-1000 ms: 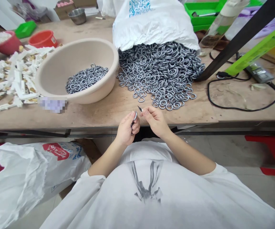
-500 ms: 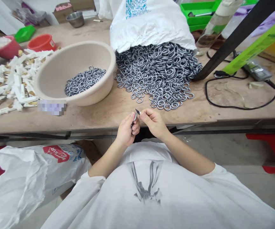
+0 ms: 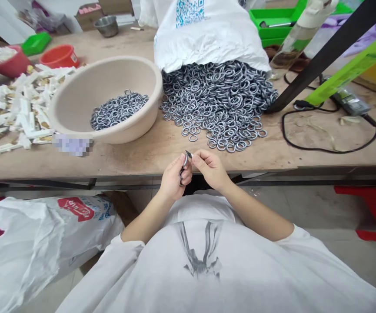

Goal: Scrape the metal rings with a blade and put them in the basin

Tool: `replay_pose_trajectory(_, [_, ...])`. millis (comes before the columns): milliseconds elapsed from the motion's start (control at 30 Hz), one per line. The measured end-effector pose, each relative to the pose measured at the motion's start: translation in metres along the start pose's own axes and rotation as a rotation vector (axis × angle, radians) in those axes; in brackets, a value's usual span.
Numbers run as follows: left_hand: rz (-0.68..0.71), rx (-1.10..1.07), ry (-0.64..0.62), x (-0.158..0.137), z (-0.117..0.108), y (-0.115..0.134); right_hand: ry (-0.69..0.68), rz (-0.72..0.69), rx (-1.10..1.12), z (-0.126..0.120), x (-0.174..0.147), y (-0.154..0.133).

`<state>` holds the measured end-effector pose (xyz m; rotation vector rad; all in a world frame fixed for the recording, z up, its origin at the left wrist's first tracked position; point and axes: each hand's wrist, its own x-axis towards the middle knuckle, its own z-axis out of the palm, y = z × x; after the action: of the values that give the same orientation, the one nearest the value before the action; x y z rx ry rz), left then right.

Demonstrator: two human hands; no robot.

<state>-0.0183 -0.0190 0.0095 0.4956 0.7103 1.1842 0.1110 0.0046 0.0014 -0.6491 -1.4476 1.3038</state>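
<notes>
Close to the table's front edge, my left hand (image 3: 174, 177) is closed around a few grey rings (image 3: 185, 161), one of them standing up between thumb and forefinger. Beside it my right hand (image 3: 210, 168) pinches a small dark pointed blade (image 3: 188, 154), its tip at the upper ring. Most of the blade's body is hidden in the fingers. Beyond my hands, a heap of grey rings (image 3: 220, 100) spills from a white sack (image 3: 207, 43). To its left a beige basin (image 3: 73, 102) holds more of these rings.
White strips (image 3: 24, 108) lie piled at the left, near a red bowl (image 3: 59, 56). On the right a dark post (image 3: 324, 61) slants up beside a black cable (image 3: 331, 151). A white bag (image 3: 31, 234) stands on the floor at left, a red stool (image 3: 370, 208) at right.
The view has shifted slightly, so the table's things sit a little farther right. Both hands keep nearly the same pose, with the blade still at the ring.
</notes>
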Motion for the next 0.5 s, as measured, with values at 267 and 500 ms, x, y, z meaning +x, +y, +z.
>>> replay_pose_trajectory(267, [0.006, -0.026, 0.007, -0.0026, -0.0028, 0.0009, -0.046, -0.009, 0.04, 0.0027, -0.001, 0.0005])
replay_pose_trajectory(500, [-0.004, -0.03, 0.015, -0.0018, -0.0026, 0.0007, -0.012, -0.008, 0.0, 0.0023, -0.0015, -0.0004])
